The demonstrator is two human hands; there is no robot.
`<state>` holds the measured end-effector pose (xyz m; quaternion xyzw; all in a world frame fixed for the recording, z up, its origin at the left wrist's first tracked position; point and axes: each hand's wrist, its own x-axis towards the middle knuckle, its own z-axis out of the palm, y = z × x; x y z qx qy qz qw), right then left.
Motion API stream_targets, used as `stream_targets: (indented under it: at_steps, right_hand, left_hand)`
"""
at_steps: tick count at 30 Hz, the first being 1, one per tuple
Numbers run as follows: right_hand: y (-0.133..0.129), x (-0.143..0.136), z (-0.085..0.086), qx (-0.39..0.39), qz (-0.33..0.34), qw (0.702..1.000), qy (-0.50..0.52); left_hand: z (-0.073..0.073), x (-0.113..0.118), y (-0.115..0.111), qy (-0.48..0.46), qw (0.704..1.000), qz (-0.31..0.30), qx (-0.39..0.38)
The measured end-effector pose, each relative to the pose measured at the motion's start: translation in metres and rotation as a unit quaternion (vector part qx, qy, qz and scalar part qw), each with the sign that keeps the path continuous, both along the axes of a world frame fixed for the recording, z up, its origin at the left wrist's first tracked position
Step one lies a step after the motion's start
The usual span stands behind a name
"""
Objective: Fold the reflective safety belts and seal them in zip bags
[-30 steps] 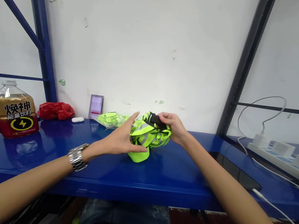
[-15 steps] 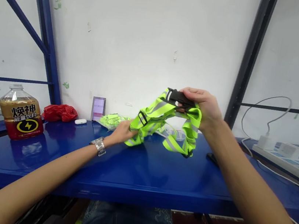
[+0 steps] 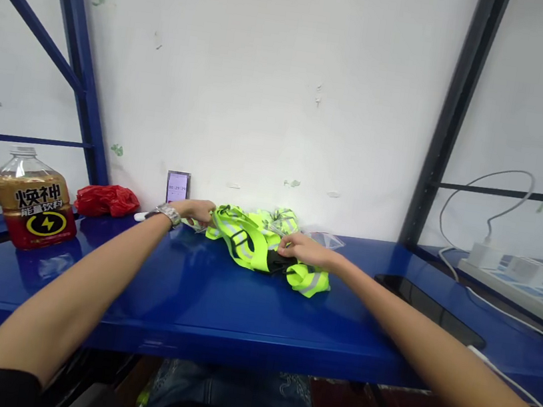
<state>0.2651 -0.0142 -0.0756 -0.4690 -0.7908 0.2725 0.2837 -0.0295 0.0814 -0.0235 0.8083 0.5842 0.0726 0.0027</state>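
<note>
A neon-yellow reflective strap vest [image 3: 249, 254], with grey stripes and black buckles, lies bunched on the blue table [image 3: 175, 314]. My right hand [image 3: 308, 249] is closed on it from the right, thumb and fingers pinching beside its black part. At the vest's far left edge, my left hand [image 3: 197, 210] has its fingers closed on the yellow strap, partly hidden behind the wrist. More neon-yellow straps [image 3: 287, 219] lie behind, close to the wall.
A large drink bottle [image 3: 39, 201] and a red plastic bag [image 3: 108, 199] stand at the left. A phone showing a timer [image 3: 177, 188] leans on the wall. A dark phone [image 3: 431, 310] lies at the right, near a power strip [image 3: 523, 283] and cables. Clear plastic [image 3: 329, 240] lies at the back.
The vest has come down from mid-air onto the table. My right hand has lowered with it; my left hand has shifted left and farther back.
</note>
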Motion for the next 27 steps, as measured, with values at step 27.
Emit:
stream_targets:
  at_steps: [27]
  right_hand:
    - [-0.021, -0.021, -0.007, 0.374, 0.027, 0.897, -0.234]
  left_hand:
    - [-0.076, 0.071, -0.09, 0.134, 0.905, -0.244, 0.323]
